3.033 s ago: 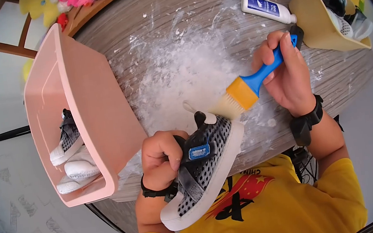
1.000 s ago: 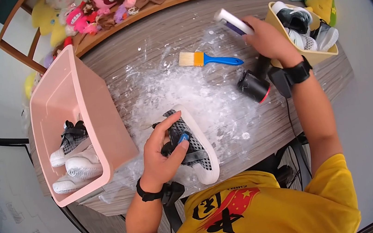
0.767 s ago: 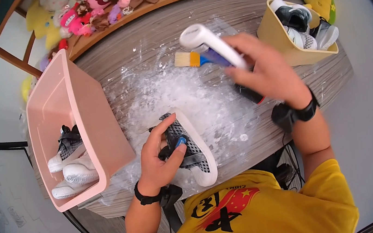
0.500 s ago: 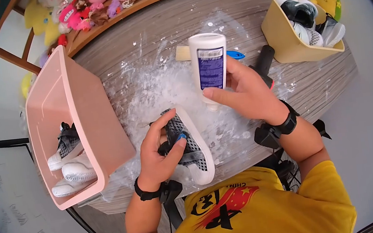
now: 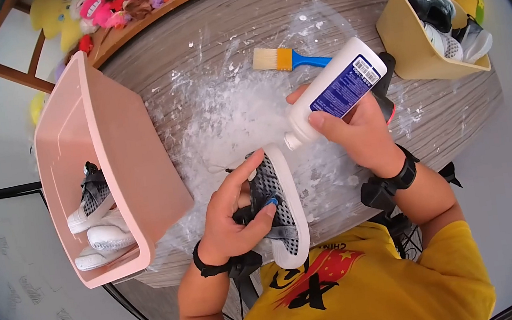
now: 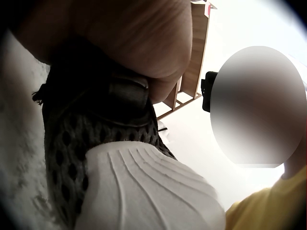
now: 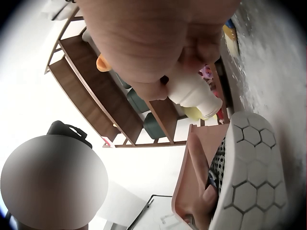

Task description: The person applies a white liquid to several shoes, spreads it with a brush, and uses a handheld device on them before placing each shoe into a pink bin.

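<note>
My left hand grips a grey-black mesh sneaker with a blue tag, thumb and index finger along its upper. The shoe's white sole faces right, and its hexagon tread shows in the right wrist view. In the left wrist view the white ribbed toe cap fills the lower part. My right hand holds a white bottle with a dark blue label, tilted so its narrow neck points down and left, just above and right of the shoe's upper end.
A brush with a blue handle lies beyond the hands. Behind the bottle is a black cylindrical device with a red rim. Shoes fill a pink bin at left and a yellow bin at right. White powder covers the tabletop.
The brush went from my right hand to the table, and that hand took up the bottle, brought it over beside the shoe and tilted it neck down. The shoe was lowered and turned.
</note>
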The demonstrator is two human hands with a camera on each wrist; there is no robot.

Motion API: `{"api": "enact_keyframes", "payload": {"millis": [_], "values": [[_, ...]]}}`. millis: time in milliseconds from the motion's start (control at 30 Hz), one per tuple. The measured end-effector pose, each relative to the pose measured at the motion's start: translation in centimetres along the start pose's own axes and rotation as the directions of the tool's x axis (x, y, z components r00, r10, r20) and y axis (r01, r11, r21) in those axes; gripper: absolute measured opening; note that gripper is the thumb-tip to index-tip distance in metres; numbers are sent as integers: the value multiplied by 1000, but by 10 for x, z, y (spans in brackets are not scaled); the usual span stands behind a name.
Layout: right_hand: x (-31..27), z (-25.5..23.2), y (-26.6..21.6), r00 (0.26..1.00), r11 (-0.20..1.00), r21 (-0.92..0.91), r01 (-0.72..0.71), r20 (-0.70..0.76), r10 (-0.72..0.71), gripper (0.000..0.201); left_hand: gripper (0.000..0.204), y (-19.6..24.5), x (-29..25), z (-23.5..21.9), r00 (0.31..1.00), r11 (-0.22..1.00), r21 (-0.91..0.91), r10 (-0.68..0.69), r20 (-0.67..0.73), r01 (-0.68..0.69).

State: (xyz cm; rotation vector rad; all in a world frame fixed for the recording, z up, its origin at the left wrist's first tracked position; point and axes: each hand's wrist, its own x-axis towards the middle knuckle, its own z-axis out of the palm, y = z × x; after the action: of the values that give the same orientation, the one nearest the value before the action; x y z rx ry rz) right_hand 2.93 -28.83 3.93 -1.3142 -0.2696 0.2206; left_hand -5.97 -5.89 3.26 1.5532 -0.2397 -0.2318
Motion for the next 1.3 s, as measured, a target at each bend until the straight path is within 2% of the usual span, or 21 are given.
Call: {"api": "enact_keyframes", "payload": {"millis": [67,167,267,367,467,500,600,767,833,933,1000,1100,1233,1300], "values": [[1,-1,-1,1000,999,-34,-12,-6,12,34,71,0,0,0,1000,1000,-2,-4,24,4],[2,-2,0,1000,999,40,-28,-1,28,33,72,-5,-1,-3,995,998,44,33,94,-37],[-1,-1,2,999,1000,-27,-13,44,14,33,73,-13,-1,-6,987,993,103,39,156,-56],[-5,1,6,989,996,-57,-70,125,76,54,74,-16,-2,-6,983,989,124,57,176,-80],[-5,2,4,980,989,-99,-106,158,121,56,73,-14,1,-4,982,985,132,84,169,-107],[-5,1,5,981,990,-105,-93,158,109,57,74,-12,2,-2,984,985,134,86,153,-107],[-6,2,10,990,995,-99,15,139,-1,32,75,-12,3,-2,987,982,152,91,136,-112],[-9,1,8,959,985,-157,76,283,-29,33,78,-12,4,1,992,986,134,90,86,-101],[-8,1,7,952,981,-162,109,299,-56,35,78,-11,4,1,993,986,140,80,82,-91],[-8,4,9,961,971,-176,164,252,-117,36,78,-15,4,1,993,987,120,95,71,-103],[-7,4,10,977,972,-188,144,183,-110,39,78,-14,3,1,995,991,111,74,64,-81],[-8,7,14,983,979,-122,164,102,-152,41,78,-13,3,0,996,991,114,69,48,-74],[-5,-5,3,912,918,-318,237,397,-98,58,79,-13,7,-2,986,966,198,162,46,-168],[-7,-4,3,909,943,-279,183,413,-54,57,79,-12,7,0,990,979,148,139,-6,-137]]}}
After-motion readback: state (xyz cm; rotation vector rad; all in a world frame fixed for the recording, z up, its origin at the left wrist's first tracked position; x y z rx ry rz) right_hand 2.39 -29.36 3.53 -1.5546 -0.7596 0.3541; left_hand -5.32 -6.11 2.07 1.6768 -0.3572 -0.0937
